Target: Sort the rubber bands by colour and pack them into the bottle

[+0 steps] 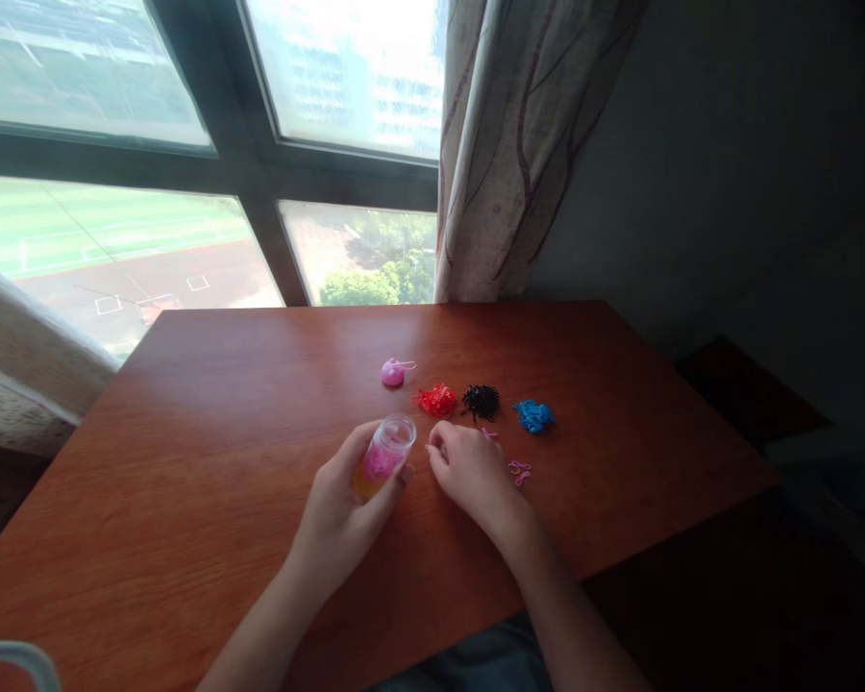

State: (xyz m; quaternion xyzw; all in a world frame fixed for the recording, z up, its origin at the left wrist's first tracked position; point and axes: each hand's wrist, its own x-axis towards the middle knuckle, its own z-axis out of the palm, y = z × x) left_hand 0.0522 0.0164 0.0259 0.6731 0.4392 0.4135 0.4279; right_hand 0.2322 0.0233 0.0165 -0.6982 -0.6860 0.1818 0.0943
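Note:
My left hand [344, 500] is wrapped around a small clear jar [398, 434], which is uncapped and tilted a little to the right. Pink and yellow elastic bands [382, 461] show through its wall. Just right of the jar's mouth, my right hand [472, 469] is closed in a pinch. A tiny pink bit shows at its fingertips, too small to name. Several loose pink bands [520, 471] lie on the table beside and partly behind my right hand.
On the brown wooden table [187, 461], a pink lid [393, 373] with a loop lies behind the jar. Red [436, 400], black [481, 402] and blue [534, 415] piles of bands form a row. A white curved object [18, 655] is at the lower left.

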